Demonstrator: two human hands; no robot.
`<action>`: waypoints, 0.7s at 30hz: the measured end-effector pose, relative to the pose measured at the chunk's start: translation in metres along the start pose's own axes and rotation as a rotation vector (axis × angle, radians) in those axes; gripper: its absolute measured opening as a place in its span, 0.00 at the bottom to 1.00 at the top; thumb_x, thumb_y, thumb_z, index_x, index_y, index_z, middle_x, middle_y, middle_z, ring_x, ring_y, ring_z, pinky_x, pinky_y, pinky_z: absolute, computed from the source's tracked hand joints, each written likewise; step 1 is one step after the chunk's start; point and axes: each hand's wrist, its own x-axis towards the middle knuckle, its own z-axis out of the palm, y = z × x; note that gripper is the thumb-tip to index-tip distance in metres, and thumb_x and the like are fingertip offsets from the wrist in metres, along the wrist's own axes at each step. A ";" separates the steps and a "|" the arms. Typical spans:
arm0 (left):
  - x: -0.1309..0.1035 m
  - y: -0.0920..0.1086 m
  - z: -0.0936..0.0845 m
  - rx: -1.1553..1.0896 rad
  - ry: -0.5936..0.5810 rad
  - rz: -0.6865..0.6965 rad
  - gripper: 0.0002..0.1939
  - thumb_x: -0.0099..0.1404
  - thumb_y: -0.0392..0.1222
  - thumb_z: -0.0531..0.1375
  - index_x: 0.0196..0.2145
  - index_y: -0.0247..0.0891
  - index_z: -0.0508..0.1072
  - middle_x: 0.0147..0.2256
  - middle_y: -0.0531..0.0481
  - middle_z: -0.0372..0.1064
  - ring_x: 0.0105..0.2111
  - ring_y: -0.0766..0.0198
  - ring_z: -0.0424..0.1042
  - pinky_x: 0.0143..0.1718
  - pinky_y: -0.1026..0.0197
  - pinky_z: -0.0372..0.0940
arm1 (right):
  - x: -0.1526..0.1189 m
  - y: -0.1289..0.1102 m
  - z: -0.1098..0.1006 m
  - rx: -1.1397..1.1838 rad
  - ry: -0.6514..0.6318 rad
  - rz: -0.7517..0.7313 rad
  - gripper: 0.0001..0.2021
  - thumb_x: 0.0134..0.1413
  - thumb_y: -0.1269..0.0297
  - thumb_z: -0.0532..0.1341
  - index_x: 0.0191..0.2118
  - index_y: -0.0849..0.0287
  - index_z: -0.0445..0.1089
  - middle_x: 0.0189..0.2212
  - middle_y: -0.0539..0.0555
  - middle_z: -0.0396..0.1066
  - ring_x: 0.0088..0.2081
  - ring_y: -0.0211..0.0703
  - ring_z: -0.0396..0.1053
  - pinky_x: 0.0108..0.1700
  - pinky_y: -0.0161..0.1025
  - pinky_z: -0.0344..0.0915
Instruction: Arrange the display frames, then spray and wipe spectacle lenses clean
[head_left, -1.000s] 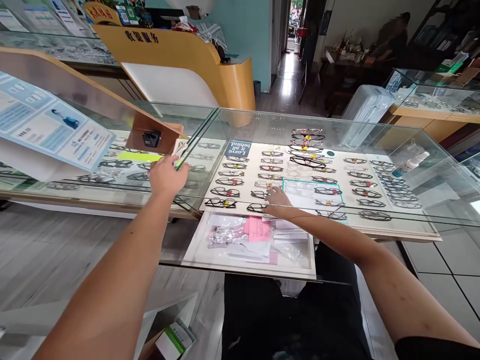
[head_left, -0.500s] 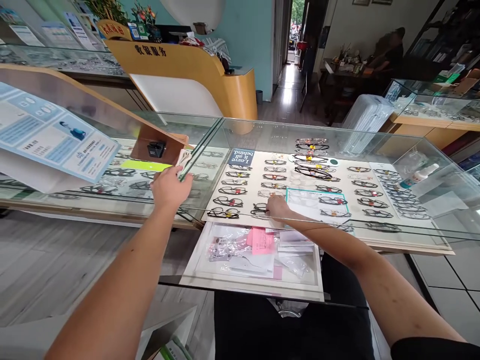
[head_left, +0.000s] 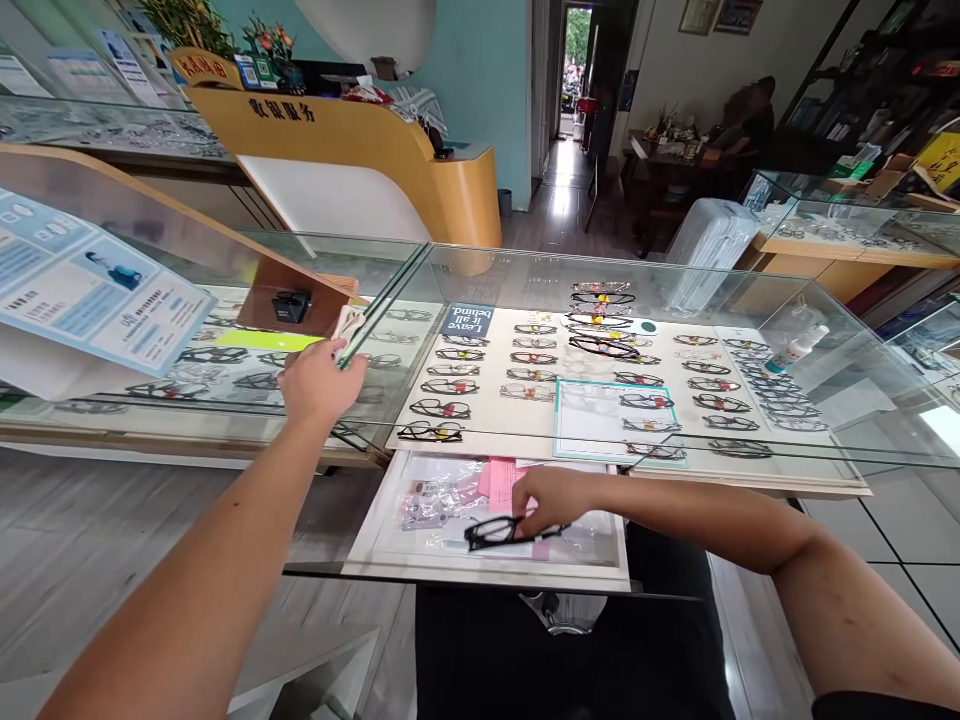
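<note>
My right hand pinches a pair of black-framed eyeglasses above the open white drawer, in front of the glass display case. Inside the drawer lie a pink paper and clear plastic bags. My left hand is closed around the edge of a glass panel where two case sections meet. A small beige item shows just beyond its fingers; I cannot tell what it is. Rows of eyeglasses lie on the white shelf in the case.
A stack of glasses and a spray bottle stand inside the case. At left, a wooden board and a blue-white leaflet lean over the glass. Behind are a cashier counter, a wrapped suitcase and a seated person.
My right hand has drawn the black eyeglasses off the shelf and toward me, over the drawer. My left hand keeps its place on the glass edge. The view has shifted slightly.
</note>
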 end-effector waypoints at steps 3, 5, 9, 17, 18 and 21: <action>0.001 -0.001 0.000 0.006 -0.004 0.002 0.35 0.75 0.56 0.54 0.70 0.32 0.75 0.68 0.31 0.73 0.69 0.34 0.65 0.71 0.31 0.61 | -0.038 -0.024 -0.013 0.166 -0.042 -0.178 0.14 0.61 0.52 0.77 0.41 0.57 0.84 0.45 0.52 0.84 0.44 0.44 0.78 0.43 0.36 0.66; 0.001 0.000 0.000 0.001 -0.009 0.004 0.35 0.75 0.56 0.55 0.70 0.32 0.74 0.67 0.30 0.74 0.69 0.33 0.65 0.71 0.30 0.61 | -0.057 -0.041 -0.038 0.187 0.048 -0.290 0.11 0.64 0.55 0.76 0.40 0.57 0.83 0.44 0.52 0.83 0.46 0.44 0.78 0.47 0.37 0.67; 0.000 0.001 0.000 -0.015 -0.013 -0.002 0.36 0.74 0.56 0.55 0.71 0.33 0.74 0.67 0.30 0.73 0.69 0.32 0.65 0.71 0.30 0.61 | -0.059 -0.064 -0.108 -0.038 0.371 -0.278 0.06 0.70 0.61 0.71 0.43 0.58 0.83 0.48 0.53 0.82 0.49 0.45 0.77 0.52 0.39 0.66; 0.001 0.001 -0.002 0.011 -0.015 0.013 0.38 0.72 0.57 0.54 0.70 0.33 0.74 0.66 0.30 0.75 0.69 0.31 0.65 0.70 0.31 0.61 | 0.038 -0.022 -0.189 -0.714 0.667 0.164 0.15 0.74 0.72 0.57 0.48 0.67 0.84 0.55 0.66 0.81 0.58 0.61 0.70 0.60 0.50 0.60; 0.001 0.001 -0.002 0.015 -0.019 0.014 0.38 0.72 0.57 0.54 0.70 0.33 0.74 0.66 0.30 0.75 0.69 0.31 0.65 0.70 0.30 0.61 | 0.045 -0.015 -0.191 -0.728 0.677 0.179 0.15 0.73 0.73 0.57 0.49 0.68 0.84 0.55 0.67 0.81 0.58 0.62 0.70 0.61 0.52 0.60; 0.001 0.002 -0.004 0.027 -0.026 0.014 0.37 0.71 0.57 0.54 0.70 0.33 0.74 0.66 0.30 0.75 0.68 0.31 0.65 0.70 0.30 0.61 | 0.057 0.002 -0.192 -0.732 0.713 0.193 0.16 0.72 0.74 0.56 0.50 0.69 0.84 0.54 0.70 0.81 0.59 0.63 0.69 0.64 0.54 0.58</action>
